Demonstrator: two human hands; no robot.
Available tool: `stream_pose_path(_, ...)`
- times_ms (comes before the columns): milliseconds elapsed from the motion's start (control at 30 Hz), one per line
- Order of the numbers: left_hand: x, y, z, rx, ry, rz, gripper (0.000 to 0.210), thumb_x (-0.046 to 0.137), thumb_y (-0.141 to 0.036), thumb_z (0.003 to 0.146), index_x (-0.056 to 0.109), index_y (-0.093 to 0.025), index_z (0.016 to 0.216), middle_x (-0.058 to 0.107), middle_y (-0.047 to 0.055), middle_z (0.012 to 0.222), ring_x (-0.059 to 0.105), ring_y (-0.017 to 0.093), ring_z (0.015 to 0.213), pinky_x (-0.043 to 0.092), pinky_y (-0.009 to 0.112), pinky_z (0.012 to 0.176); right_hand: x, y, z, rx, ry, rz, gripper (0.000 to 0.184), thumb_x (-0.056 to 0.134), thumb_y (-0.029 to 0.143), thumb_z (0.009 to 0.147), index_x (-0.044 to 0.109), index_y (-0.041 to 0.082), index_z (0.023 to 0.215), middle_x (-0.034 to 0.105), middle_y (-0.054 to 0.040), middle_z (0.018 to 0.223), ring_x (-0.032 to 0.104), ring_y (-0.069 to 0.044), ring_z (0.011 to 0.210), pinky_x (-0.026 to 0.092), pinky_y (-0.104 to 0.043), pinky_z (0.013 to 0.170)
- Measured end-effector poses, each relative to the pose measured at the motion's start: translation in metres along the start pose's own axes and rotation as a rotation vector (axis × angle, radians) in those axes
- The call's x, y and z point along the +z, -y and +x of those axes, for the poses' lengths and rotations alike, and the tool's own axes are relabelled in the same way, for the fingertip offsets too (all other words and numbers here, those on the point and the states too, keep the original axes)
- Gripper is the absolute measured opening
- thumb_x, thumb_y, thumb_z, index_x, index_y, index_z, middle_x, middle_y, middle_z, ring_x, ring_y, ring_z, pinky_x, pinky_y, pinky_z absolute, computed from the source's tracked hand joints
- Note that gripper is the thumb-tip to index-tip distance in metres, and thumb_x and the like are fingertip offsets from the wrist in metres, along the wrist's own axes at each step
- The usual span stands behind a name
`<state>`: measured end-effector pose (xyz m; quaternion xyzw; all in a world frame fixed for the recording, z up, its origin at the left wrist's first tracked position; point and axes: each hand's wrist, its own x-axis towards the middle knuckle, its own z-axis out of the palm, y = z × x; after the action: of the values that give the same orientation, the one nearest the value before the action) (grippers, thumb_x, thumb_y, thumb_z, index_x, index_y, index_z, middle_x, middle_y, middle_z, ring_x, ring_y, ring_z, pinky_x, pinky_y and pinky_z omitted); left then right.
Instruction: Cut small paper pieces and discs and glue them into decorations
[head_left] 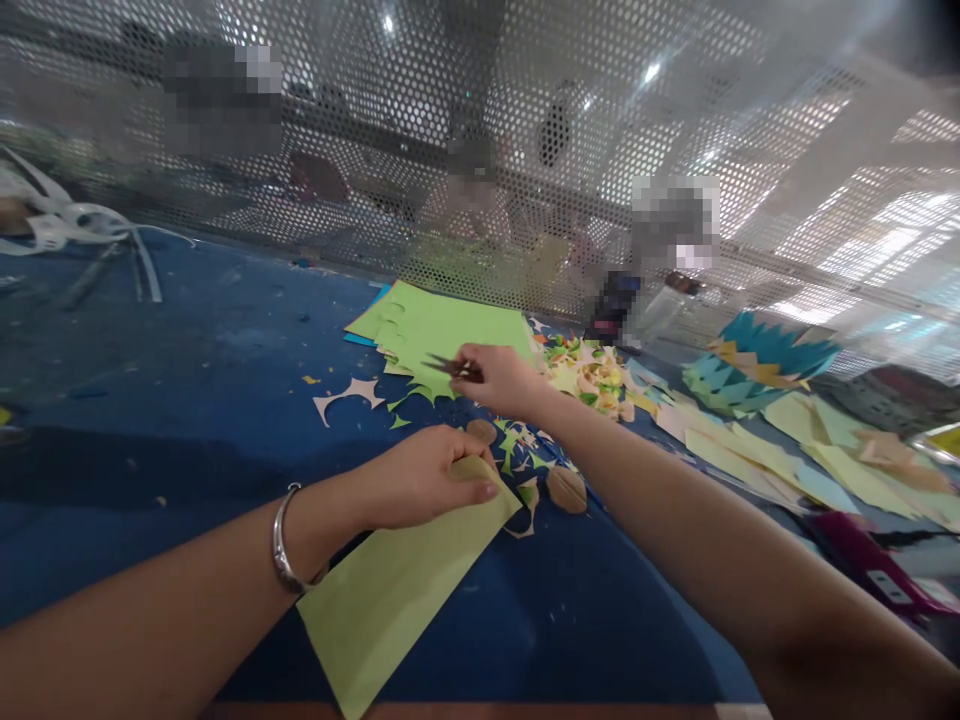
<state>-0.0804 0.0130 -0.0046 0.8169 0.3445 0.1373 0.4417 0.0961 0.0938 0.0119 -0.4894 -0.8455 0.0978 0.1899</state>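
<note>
Head view. Reference for places: the green paper stack point(472, 325). Behind it, a perforated metal screen point(360, 200) bounds the far edge of the blue surface point(187, 330); the brownish near edge shows at the bottom of the view, well in front of the stack. The widest room for moving lies left of the stack, a long run of blue flecked with specks, with white straps point(82, 220) at its far-left end. Right of the stack it is crowded: a heap of cut scraps point(581, 375) just beside it, then loose sheets point(735, 450) and a zigzag blue-green paper piece point(761, 365) farther out. More offcuts and a brown oval piece point(566, 490) lie in front of the stack.

The yellow-green sheet point(405, 580) is in front of the stack, well nearer the wearer. Long axis diagonal: near end to the left, far end pointing forward and right, past the stack's front.

Pose: the left hand point(427, 475) comes in from front-left of the stack, bracelet point(280, 540) at the wrist; its grip is clamped on the sheet's far end, thumb on top. The right hand point(495, 380) reaches from front-right to the stack's front, its curled grip closed around a dark bladed tool point(442, 363), tips pointing left. Contact between tips and stack: cannot tell.
</note>
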Motion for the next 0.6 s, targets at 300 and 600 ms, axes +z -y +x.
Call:
stream_pose_path(300,0.0,0.005,0.001,0.084,-0.006,-0.025,0.018,0.065,-0.033,0.087,0.075,-0.018,0.09,0.075,0.005,0.091,0.067,0.023,0.086,0.044,0.033,0.076,0.029,0.035,0.042,-0.174,0.228,-0.187,0.028,0.065,0.024,0.083,0.071,0.022,0.11,0.077,-0.0078,0.108,0.066,-0.025,0.093,0.04,-0.028,0.067)
stream_pose_path(600,0.0,0.001,-0.001,0.087,-0.01,-0.033,0.02,0.066,-0.037,0.087,0.075,-0.019,0.087,0.074,0.004,0.088,0.065,0.022,0.083,0.042,0.031,0.073,0.03,0.03,0.043,-0.177,0.326,-0.135,0.018,0.065,0.022,0.086,0.071,0.015,0.102,0.075,-0.0118,0.105,0.063,-0.023,0.09,0.039,-0.028,0.069)
